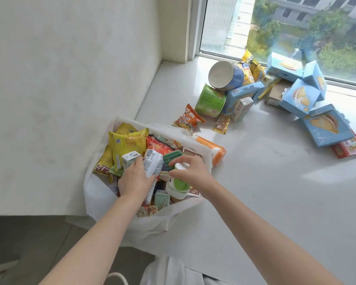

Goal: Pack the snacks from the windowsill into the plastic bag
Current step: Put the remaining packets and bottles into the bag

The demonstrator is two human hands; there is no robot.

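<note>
A white plastic bag (99,194) sits open at the windowsill's near left edge, stuffed with yellow, red and green snack packs. My left hand (135,179) is inside it, gripping a white wrapped packet (152,163) beside a small white carton (130,159). My right hand (190,173) presses down on a green-and-white cup (178,185) standing in the bag. Still on the windowsill (255,192): an orange tube (212,150) right beside the bag, an orange chip packet (188,120), a green cup (211,101), a blue tub (226,76) and several blue boxes (300,97).
A white wall (70,79) rises left of the sill. The window pane (296,27) runs along the back. A red box (349,148) lies at the far right. Grey floor (29,243) shows below the sill's edge, along with white clothing (173,272).
</note>
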